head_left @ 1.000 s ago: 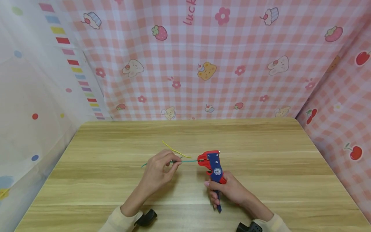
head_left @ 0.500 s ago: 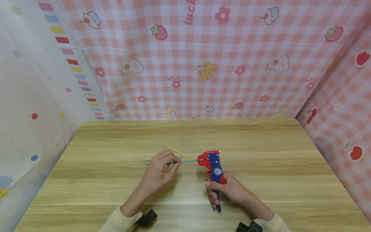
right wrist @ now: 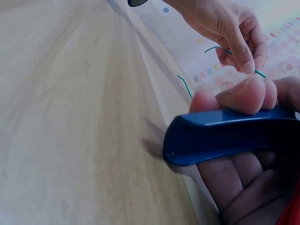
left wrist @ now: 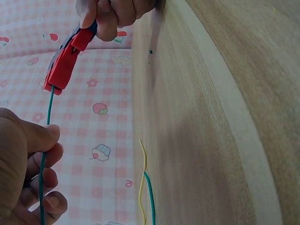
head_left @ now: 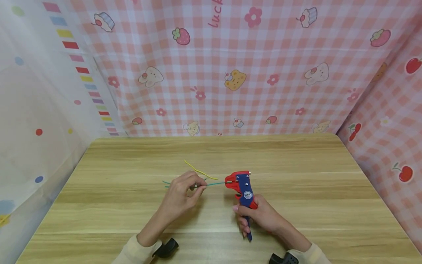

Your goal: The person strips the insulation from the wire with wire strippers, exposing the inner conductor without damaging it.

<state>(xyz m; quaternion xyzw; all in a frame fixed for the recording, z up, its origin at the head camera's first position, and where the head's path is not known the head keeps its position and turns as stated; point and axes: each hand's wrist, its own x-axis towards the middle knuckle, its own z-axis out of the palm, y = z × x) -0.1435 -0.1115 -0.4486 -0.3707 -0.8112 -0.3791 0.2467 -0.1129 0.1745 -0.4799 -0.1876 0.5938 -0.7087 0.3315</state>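
Observation:
Between thumb and fingertips, my left hand (head_left: 182, 189) pinches a thin green wire (head_left: 215, 183). One end of this wire runs into the red nose of a red and blue wire stripper (head_left: 244, 185); its tail passes under the palm. My right hand (head_left: 263, 214) grips the stripper by its handles, with the head pointing left. In the right wrist view, fingers wrap the blue handle (right wrist: 225, 133). On the table below the left hand lies a second green wire (left wrist: 150, 197) with a bare tip, crossing close to a yellow wire (left wrist: 142, 187).
The wooden table (head_left: 296, 165) spreads around both hands. A tiny green bit (left wrist: 150, 51) lies on it under the stripper. Patterned cloth (head_left: 214, 73) hangs along the back and sides. Black wrist-worn pieces (head_left: 166, 248) sit at both sleeves.
The held green wire's tail behind the left hand has swung up slightly, so two green ends now show there. Both hands and the stripper stay nearly still.

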